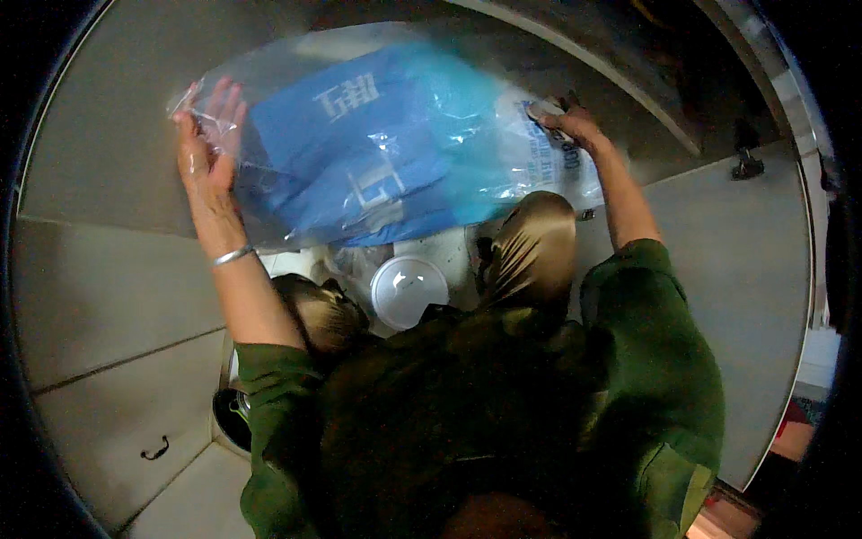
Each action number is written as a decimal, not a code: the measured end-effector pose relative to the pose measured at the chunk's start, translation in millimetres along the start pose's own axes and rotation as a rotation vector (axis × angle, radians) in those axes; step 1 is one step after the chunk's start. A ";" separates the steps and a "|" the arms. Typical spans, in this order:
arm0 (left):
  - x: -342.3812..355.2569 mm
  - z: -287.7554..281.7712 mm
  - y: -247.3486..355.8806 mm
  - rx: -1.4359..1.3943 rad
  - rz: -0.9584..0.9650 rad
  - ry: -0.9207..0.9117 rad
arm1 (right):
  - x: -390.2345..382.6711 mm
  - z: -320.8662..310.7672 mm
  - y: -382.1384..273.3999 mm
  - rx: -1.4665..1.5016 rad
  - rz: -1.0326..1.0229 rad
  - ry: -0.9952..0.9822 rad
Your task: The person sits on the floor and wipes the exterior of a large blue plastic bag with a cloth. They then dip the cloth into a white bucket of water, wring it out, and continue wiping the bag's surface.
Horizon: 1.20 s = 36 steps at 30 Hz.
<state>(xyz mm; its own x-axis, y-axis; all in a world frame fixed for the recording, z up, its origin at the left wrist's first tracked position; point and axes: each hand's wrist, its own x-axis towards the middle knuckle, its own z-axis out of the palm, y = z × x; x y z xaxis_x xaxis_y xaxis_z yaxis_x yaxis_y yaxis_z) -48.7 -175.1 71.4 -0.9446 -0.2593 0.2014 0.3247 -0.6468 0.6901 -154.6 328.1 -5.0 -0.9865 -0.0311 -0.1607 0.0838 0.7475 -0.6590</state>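
A large clear plastic bag (359, 144), with blue and turquoise contents and a white printed end on the right, stretches between my two hands in front of me. My left hand (211, 144) is at the bag's left end, its fingers straight and spread, with clear film over them. A silver bangle (233, 255) circles that wrist. At the white right end of the bag, my right hand (573, 124) is bent with fingers closed on the plastic; its fingertips are partly hidden.
Below the bag, a round white lid or container (409, 292) sits between my knees. Grey cabinet panels (99, 296) stand at left, one with a dark handle (155, 448). A pale door (718, 269) with a dark fitting (746, 165) is at right.
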 end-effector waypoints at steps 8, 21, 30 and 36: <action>8.4 9.0 3.0 -0.006 -0.001 -0.012 | -84.6 18.8 19.7 0.831 0.026 0.419; 5.7 -2.4 9.9 0.019 0.029 -0.034 | -108.3 97.8 129.2 1.626 0.371 0.051; 7.2 -12.6 -5.4 0.002 0.087 -0.130 | -106.1 93.2 115.3 1.630 0.311 0.220; -1.0 -24.7 -15.6 0.029 0.098 -0.163 | -38.7 65.1 111.5 1.515 0.231 0.105</action>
<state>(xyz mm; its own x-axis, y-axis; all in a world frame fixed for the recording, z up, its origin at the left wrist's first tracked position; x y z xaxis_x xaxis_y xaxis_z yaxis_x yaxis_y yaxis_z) -51.6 -182.5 43.2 -0.9046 -0.1990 0.3769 0.4162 -0.6026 0.6809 -97.9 369.5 -120.1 -0.9319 0.0811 -0.3537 0.2275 -0.6288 -0.7436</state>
